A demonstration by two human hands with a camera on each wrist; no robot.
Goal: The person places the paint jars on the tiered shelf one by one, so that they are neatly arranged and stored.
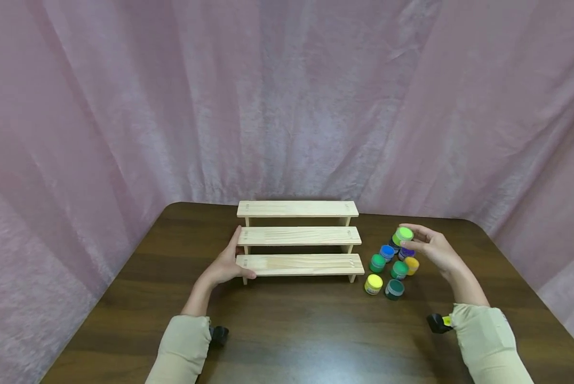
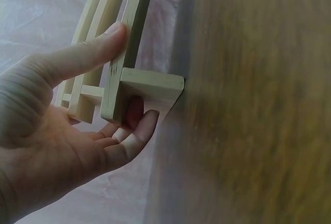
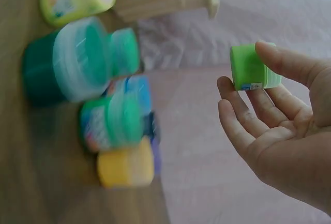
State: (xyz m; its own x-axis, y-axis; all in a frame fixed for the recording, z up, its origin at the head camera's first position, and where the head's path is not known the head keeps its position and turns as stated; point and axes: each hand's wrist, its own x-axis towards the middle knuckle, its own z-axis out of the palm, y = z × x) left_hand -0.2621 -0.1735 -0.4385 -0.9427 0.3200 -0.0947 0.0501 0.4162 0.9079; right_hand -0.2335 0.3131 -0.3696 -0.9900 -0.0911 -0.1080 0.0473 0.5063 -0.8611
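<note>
A pale wooden three-step rack (image 1: pixel 299 236) stands on the table. My left hand (image 1: pixel 223 265) grips the left end of its lowest board; in the left wrist view the thumb lies on the board (image 2: pixel 135 25) and the fingers curl beneath, near the support leg (image 2: pixel 152 81). Over on the right, my right hand (image 1: pixel 435 249) pinches a light green paint jar (image 3: pixel 248 68) between thumb and fingers, raised above a cluster of jars. That cluster has a yellow jar (image 1: pixel 373 285), a dark green jar (image 1: pixel 395 289), an orange-yellow jar (image 1: pixel 412 265) and a blue jar (image 1: pixel 387 253).
Two mid-green jars, one green jar (image 1: pixel 377 263) beside the rack and another green jar (image 1: pixel 399 270), stand in the group with a purple jar (image 1: pixel 406 254). The brown wooden table (image 1: pixel 287 330) ends at the back against a pink curtain (image 1: pixel 287 106).
</note>
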